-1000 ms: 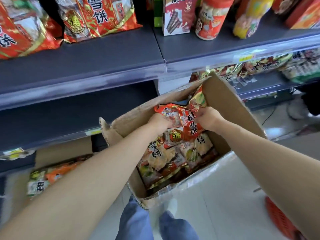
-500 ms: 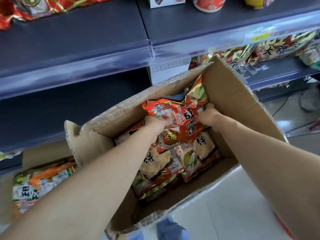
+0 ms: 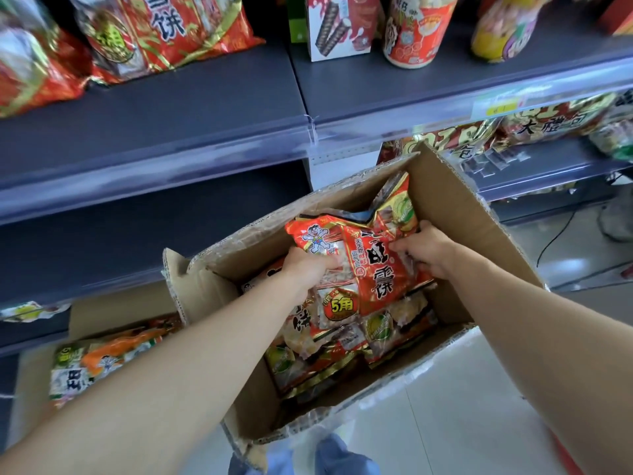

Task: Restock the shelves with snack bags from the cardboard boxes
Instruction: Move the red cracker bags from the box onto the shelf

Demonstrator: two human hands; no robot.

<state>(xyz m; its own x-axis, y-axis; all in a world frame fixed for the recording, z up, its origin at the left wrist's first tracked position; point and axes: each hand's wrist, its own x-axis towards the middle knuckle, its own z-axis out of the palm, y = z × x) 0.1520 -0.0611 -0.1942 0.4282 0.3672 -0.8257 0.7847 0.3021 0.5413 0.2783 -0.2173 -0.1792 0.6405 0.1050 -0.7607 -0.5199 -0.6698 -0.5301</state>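
An open cardboard box (image 3: 479, 214) stands in front of the shelves with several red snack bags inside. Both hands reach into it. My left hand (image 3: 305, 272) grips the left edge of the top red snack bag (image 3: 370, 269), and my right hand (image 3: 424, 248) grips its right edge. The bag is raised a little above the other bags (image 3: 359, 344) in the box. Large red snack bags (image 3: 161, 29) stand at the back of the upper dark shelf (image 3: 191, 104).
A second cardboard box (image 3: 113, 313) at lower left holds green and orange snack bags (image 3: 92, 361). A white carton (image 3: 337, 25) and canisters (image 3: 416, 29) stand on the upper shelf's right half. More red bags (image 3: 561, 121) lie on the lower right shelf. My shoes show on the pale floor (image 3: 462, 423).
Both hands have lifted the top red bag slightly out of the pile. The view has tilted back up, so the upper shelf's goods show again.
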